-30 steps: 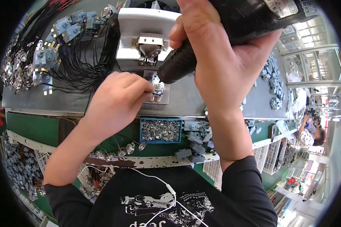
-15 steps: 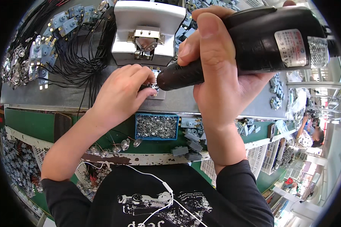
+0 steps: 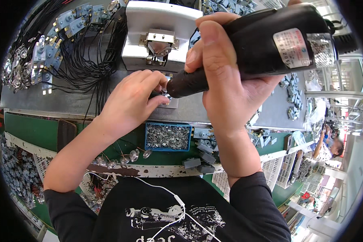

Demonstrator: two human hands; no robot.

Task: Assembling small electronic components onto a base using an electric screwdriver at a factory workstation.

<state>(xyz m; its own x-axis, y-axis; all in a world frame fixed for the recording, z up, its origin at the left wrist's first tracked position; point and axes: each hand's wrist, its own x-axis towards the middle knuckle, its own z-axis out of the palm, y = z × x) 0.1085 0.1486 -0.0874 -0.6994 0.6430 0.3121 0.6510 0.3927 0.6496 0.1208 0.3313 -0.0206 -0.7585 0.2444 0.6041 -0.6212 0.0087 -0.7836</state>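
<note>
A black electric screwdriver (image 3: 254, 48) is wrapped in my right hand (image 3: 227, 90), thumb along its side. Its nose points left and meets the small work spot at my left fingertips. My left hand (image 3: 129, 97) is closed in a pinch, pressing a small part with metal tabs (image 3: 167, 95) and what looks like a dark wire down on a flat metal plate (image 3: 172, 104). Fingers and the screwdriver's nose hide most of that part. Just beyond stands a white metal block (image 3: 139, 24) with a shiny bracket mechanism (image 3: 160, 44) on its front.
A blue tray (image 3: 168, 149) of small metal clips sits nearer me, beside several grey switch-like parts (image 3: 205, 146). Bundled black wires (image 3: 90, 66) with grey parts and round metal pieces spread at left. More grey parts (image 3: 292, 97) lie at right. Another person (image 3: 328, 147) is at the far right.
The screwdriver's body has shifted slightly left and tilted, with my right hand following. My left hand stays almost in place, still pinching by the plate.
</note>
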